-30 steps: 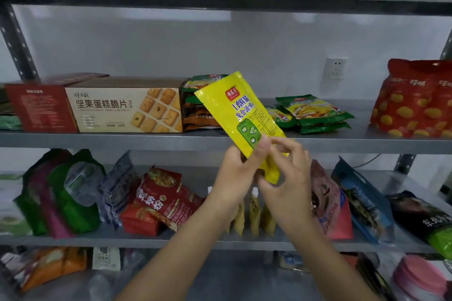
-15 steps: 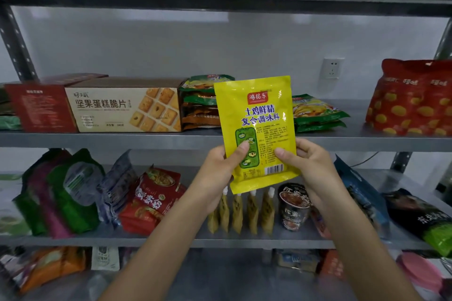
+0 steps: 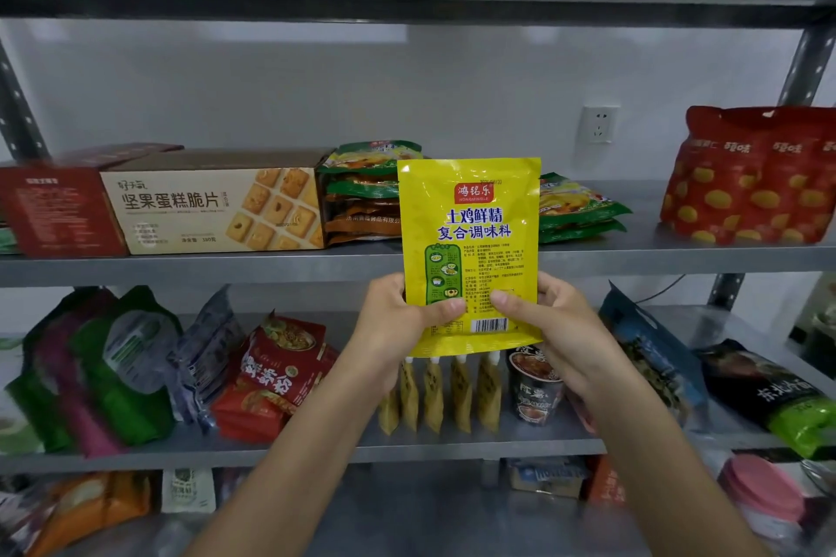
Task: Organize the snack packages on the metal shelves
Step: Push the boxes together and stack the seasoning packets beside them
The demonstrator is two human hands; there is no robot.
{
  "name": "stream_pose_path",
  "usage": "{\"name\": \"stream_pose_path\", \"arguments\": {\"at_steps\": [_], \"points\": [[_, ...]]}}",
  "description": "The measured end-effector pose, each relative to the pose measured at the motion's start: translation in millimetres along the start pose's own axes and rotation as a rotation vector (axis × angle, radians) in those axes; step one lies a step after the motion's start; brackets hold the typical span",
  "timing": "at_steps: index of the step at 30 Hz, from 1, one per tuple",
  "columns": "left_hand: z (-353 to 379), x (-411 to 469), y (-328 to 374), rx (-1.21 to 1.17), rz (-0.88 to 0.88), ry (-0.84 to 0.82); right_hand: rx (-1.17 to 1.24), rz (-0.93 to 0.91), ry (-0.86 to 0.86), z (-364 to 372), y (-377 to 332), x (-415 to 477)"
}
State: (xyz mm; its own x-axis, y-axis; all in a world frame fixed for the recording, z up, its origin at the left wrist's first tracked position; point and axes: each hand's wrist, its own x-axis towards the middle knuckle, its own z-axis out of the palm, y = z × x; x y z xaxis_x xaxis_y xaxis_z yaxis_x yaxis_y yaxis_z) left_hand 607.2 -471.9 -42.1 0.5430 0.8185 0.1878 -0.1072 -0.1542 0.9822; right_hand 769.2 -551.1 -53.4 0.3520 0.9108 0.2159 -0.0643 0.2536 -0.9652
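Both grips closed on yellow pouch (image 3: 470, 249): left hand (image 3: 398, 326), right hand (image 3: 556, 326); label "鸿铭乐 土鸡鲜精 复合调味料", upright.

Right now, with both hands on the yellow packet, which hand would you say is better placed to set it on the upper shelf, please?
Probably the right hand: the bare stretch of upper shelf lies on its side of the yellow packet.
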Motion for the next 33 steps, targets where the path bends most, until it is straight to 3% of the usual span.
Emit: {"name": "stream_pose_path", "arguments": {"at_steps": [7, 18, 21, 24, 27, 28, 30, 33], "points": [[0.1, 0.9, -0.8, -0.015, -0.013, -0.019, 0.017, 0.005, 0.048, -1.4, -0.1, 1.4], [-3.5, 10.2, -1.2, -0.093, -0.081, -0.072, 0.099, 0.039, -0.098, -16.3, -3.7, 5.9], [-0.5, 12.8, -1.1, -0.107, -0.056, -0.029, 0.145, 0.009, -0.07, -16.0, 0.3, 7.9], [10.2, 12.3, 1.9, 0.138, 0.154, 0.152, 0.156, -0.031, 0.023, -8.3, 0.9, 6.3], [19.5, 11.2, -2.5, 0.558, 0.517, 0.445, 0.118, -0.114, 0.116, -1.3, -1.8, 3.0], [21.5, 13.0, -4.4, 0.624, 0.629, 0.454, 0.098, -0.139, 0.14, 1.8, -3.4, 1.5], [24.0, 17.8, -7.2, 0.63, 0.727, 0.301, 0.061, -0.192, 0.166, 6.8, -6.5, -0.7], [26.9, 17.3, 1.0, 0.31, 0.509, -0.015, 0.041, -0.265, 0.125, 11.1, -11.1, -2.9]]}}
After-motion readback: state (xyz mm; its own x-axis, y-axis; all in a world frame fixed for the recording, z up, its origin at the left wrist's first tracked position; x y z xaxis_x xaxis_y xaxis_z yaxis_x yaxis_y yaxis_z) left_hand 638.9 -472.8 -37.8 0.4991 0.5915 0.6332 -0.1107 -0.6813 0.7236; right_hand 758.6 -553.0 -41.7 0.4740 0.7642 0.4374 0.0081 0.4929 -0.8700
